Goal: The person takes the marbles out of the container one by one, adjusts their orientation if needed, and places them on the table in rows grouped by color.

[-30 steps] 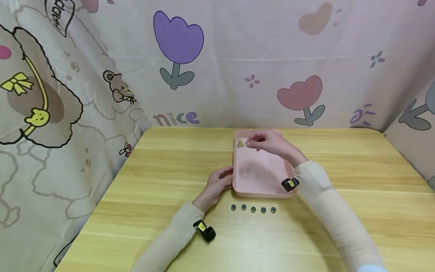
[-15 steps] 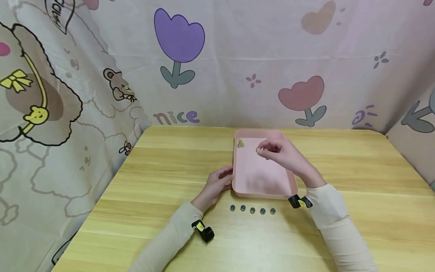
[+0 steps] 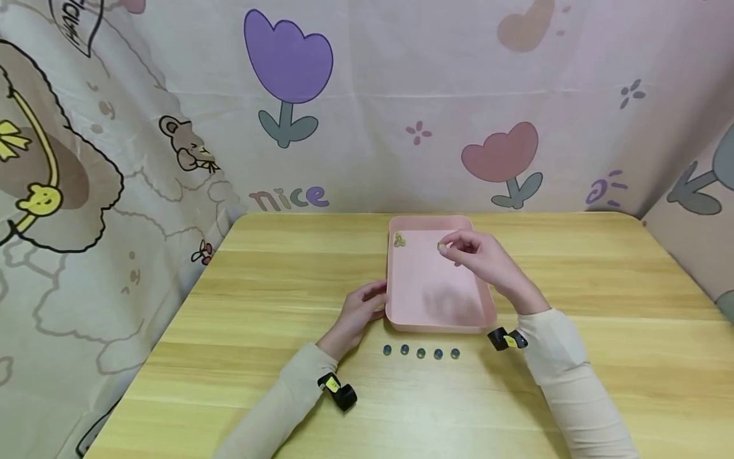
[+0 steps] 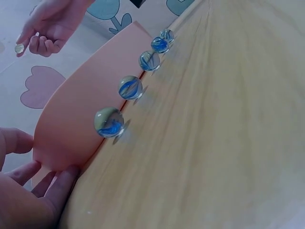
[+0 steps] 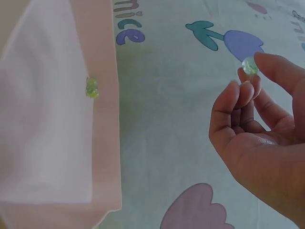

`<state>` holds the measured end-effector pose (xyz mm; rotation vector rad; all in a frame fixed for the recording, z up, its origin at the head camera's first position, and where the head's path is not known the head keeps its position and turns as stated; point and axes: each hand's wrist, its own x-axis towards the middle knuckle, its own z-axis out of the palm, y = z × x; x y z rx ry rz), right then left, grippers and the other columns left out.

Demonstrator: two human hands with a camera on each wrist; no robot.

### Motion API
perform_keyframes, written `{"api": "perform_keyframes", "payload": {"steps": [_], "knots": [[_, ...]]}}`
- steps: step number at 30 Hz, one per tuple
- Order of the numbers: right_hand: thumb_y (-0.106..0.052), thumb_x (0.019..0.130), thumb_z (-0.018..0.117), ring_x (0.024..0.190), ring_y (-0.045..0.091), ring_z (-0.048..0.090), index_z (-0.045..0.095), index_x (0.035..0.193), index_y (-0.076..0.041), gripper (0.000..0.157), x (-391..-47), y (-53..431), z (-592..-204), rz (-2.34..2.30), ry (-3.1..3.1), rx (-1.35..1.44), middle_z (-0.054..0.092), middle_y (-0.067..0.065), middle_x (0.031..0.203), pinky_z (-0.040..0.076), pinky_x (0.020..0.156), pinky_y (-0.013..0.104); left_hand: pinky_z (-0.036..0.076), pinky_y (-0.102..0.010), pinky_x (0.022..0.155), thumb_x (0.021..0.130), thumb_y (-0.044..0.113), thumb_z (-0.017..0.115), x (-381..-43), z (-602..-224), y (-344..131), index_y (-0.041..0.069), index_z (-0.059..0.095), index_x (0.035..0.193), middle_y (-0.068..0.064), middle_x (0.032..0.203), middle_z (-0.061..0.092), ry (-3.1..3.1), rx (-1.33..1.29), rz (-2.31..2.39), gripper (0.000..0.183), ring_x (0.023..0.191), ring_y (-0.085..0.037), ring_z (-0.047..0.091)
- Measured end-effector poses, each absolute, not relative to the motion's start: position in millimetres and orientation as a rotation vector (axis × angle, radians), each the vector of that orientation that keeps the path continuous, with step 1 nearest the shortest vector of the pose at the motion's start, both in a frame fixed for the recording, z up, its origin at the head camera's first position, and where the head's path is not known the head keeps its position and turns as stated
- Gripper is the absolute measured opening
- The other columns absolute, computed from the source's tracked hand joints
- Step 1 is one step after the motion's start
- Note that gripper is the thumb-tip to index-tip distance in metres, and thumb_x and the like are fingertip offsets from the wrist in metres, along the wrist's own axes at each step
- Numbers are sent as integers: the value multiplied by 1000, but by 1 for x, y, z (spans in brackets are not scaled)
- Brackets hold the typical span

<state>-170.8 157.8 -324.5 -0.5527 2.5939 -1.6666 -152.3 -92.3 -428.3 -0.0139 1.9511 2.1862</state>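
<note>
Plainly, your right hand (image 3: 482, 260) has a clear glass marble (image 5: 249, 66) pinched between thumb and fingertip, raised above the pink tray (image 3: 410, 280). That pinched marble is round, glossy and see-through, with a pale green tint inside; most of it shows past your thumb tip, and your other fingers curl in toward the palm. Left of the pinch and lower, a small cluster of yellow-green marbles (image 3: 399, 240) lies in the tray's far left corner, packed so close that you cannot count them surely. Under your pinch the tray is shallow and rectangular, with rounded corners, and a soft shadow (image 3: 450, 303) falls on its floor. Nearer to you than the pinch, just outside the tray's near wall, five blue-swirled marbles (image 4: 149, 61) sit in a spaced row on the wood-grain tabletop (image 3: 573, 261); their glass is clear, with blue ribbons and touches of yellow-green. Your left hand (image 3: 352, 319), left of the pinch and closer to you, is relaxed, its fingers parted and touching the outside of the tray by the near left corner.
</note>
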Motion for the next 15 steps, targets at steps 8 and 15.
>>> {"api": "perform_keyframes", "payload": {"steps": [8,15], "knots": [[-16,93,66,73,23,56,67,107,0,22,-166,153,-330,-1631,2621,-574,60,4,77,46,62,24,54,-36,89,94,5,59,-152,-428,-92,-7,52,133,-21,133,52,1945,-8,2191,41,112,-25,55],[-18,93,65,77,27,57,67,107,0,23,-156,154,-331,-1619,2620,-559,61,8,82,49,67,28,53,-36,90,93,5,59,-152,-428,-95,-6,52,133,-20,134,51,1935,-10,2182,42,114,-27,54]]}}
